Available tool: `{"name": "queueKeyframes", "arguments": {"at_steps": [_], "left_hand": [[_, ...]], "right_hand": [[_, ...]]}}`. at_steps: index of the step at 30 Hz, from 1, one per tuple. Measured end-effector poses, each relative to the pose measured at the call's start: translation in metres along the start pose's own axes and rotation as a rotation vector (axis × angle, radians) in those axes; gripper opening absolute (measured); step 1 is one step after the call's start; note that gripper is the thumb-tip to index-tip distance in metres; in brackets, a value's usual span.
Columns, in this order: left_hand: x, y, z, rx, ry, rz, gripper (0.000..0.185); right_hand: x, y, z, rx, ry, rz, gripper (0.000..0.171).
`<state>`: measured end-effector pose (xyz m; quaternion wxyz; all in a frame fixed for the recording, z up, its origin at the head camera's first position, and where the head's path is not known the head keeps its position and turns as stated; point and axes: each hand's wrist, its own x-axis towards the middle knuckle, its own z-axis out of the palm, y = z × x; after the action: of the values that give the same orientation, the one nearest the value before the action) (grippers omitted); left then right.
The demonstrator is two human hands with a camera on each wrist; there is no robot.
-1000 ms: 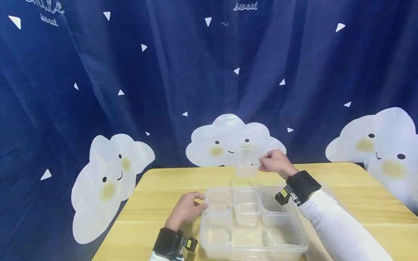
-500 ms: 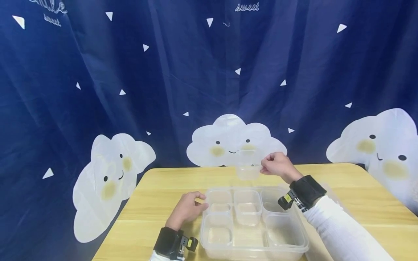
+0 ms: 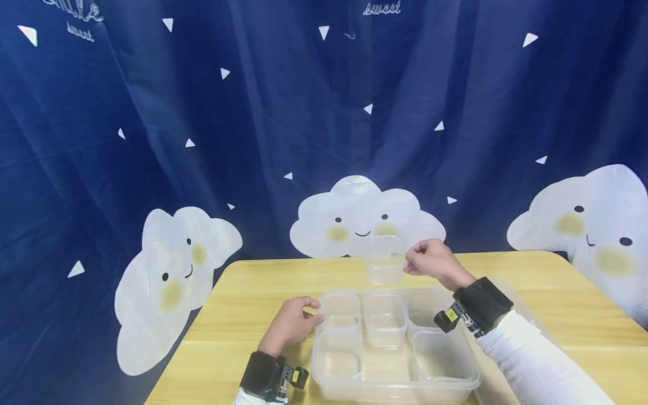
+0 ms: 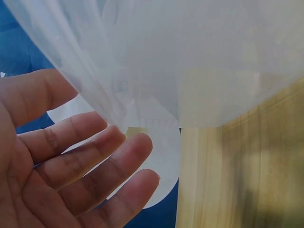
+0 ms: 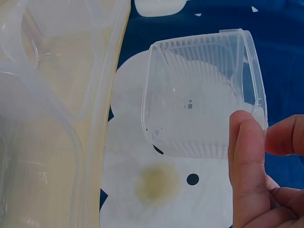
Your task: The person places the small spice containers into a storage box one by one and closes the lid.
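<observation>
A large clear plastic box with several small clear cups inside sits on the wooden table. My right hand pinches the rim of one small clear cup and holds it above the table just behind the box; the right wrist view shows the cup gripped between thumb and fingers. My left hand rests against the box's left rim, fingers loosely curled beside the wall.
A dark blue curtain with white cloud faces hangs right behind the table. The table's left edge falls away near my left hand. Bare wood lies to the right of the box.
My right hand has lowered the small cup slightly and drawn it a little toward the box. The left hand has stayed put.
</observation>
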<state>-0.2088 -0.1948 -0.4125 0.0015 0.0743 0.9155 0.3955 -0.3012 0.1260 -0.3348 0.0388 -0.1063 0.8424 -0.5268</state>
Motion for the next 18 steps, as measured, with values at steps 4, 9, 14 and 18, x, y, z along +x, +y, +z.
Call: {"name": "queueKeyframes", "arguments": {"at_steps": [4, 9, 14, 18], "left_hand": [[0.000, -0.001, 0.000, 0.002, -0.001, -0.004, 0.033], [0.000, -0.001, 0.000, -0.001, -0.001, -0.002, 0.034], [0.000, 0.000, -0.001, 0.000, 0.002, 0.000, 0.033], [0.000, 0.000, 0.000, 0.003, 0.006, 0.005, 0.032]], "right_hand": [[-0.004, 0.001, -0.001, 0.015, -0.003, 0.001, 0.024], [-0.010, 0.000, -0.001, 0.047, -0.012, 0.002, 0.023], [-0.015, 0.000, -0.001, 0.077, -0.021, 0.005, 0.022], [-0.022, -0.001, -0.002, 0.094, -0.024, 0.012, 0.021]]}}
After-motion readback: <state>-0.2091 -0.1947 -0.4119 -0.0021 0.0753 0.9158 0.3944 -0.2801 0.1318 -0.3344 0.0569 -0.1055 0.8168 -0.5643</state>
